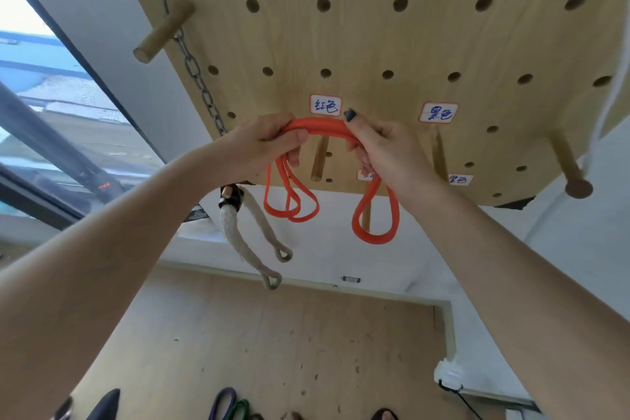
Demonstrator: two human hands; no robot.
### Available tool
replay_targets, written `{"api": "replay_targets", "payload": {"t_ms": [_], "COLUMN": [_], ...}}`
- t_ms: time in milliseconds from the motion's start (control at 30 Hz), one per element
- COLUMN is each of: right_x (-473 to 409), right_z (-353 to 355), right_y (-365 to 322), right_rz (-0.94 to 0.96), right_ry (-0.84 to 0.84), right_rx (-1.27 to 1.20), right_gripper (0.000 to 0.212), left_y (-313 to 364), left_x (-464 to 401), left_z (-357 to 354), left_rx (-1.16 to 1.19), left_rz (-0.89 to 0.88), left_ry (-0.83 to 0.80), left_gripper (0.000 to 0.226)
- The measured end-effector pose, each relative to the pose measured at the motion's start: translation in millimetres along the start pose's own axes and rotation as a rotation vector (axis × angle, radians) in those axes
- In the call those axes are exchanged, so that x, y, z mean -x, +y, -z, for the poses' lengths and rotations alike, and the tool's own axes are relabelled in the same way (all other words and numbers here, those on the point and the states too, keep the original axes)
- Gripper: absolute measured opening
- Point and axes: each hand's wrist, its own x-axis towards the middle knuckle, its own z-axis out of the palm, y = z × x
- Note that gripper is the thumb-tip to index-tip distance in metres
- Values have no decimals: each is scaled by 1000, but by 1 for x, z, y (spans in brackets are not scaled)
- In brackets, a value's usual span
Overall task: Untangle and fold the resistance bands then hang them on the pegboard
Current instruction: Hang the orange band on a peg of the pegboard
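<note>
A folded orange resistance band arches between my two hands in front of the wooden pegboard. My left hand grips its left side and my right hand grips its right side. Loops of the band hang below each hand. The band's arch sits just above a wooden peg under a handwritten label. I cannot tell whether the band touches the peg. On the floor near the bottom edge lie a purple band and a green band.
Other pegs stick out at the upper left and at the right. A metal chain hangs along the board's left edge, with beige rope handles below it. A second label sits to the right. A window is at left.
</note>
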Motion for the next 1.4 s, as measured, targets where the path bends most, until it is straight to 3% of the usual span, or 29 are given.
{"api": "replay_targets", "payload": {"t_ms": [367,600,767,867,1000,1100,1200,1400], "right_x": [-30,-33,-43,-46,-48,-48,-48,-45], "right_z": [-36,-55,-69,-70,-71,-73,-72,-70], "right_y": [24,23,31,36,40,41,40,39], "right_rz": [-42,-30,-11,25,29,33,21,29], "right_ry": [207,365,517,536,547,561,558,517], "right_rx": [-56,-56,-116,-107,-133,-175,-196,-167], "right_gripper": [49,42,48,50,49,50,47,44], "left_y": [-48,-53,-46,-46,-40,-32,-33,-50], "left_x": [-31,-34,-33,-33,-25,-26,-34,-53], "left_z": [-21,-29,-44,-54,-61,-59,-56,-51], "left_rx": [20,54,-133,-233,-338,-378,-459,-452], "left_rz": [5,48,22,-57,-17,-182,-385,-567], "left_ry": [112,274,472,572,624,634,524,547], "left_gripper": [33,21,26,24,38,33,34,25]}}
